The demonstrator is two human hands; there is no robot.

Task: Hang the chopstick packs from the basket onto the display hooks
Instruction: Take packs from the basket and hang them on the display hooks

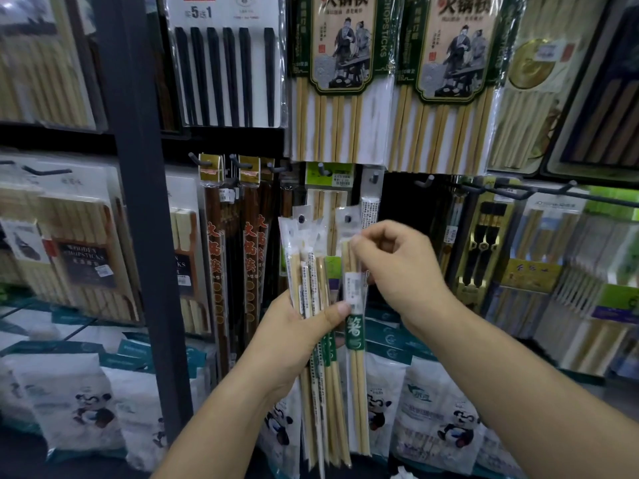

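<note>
Shop display wall, packed top to bottom with hanging and stacked goods.
A dark upright post (138, 202) runs the full height left of centre, and a dark horizontal rail (52, 133) crosses behind it in the upper left. At upper centre hang white cards of black sticks (224, 74). Beside them, towards the upper right, hang two green-framed cards with printed figures (340, 46). A bare stretch of the black back panel (401, 202) shows at centre right. White bags printed with pandas (69, 402) stand in rows along the bottom, with teal-topped bags behind them. The light is even and indoor, with soft glare on the plastic wrappers, and the frame's edges are blurred.
</note>
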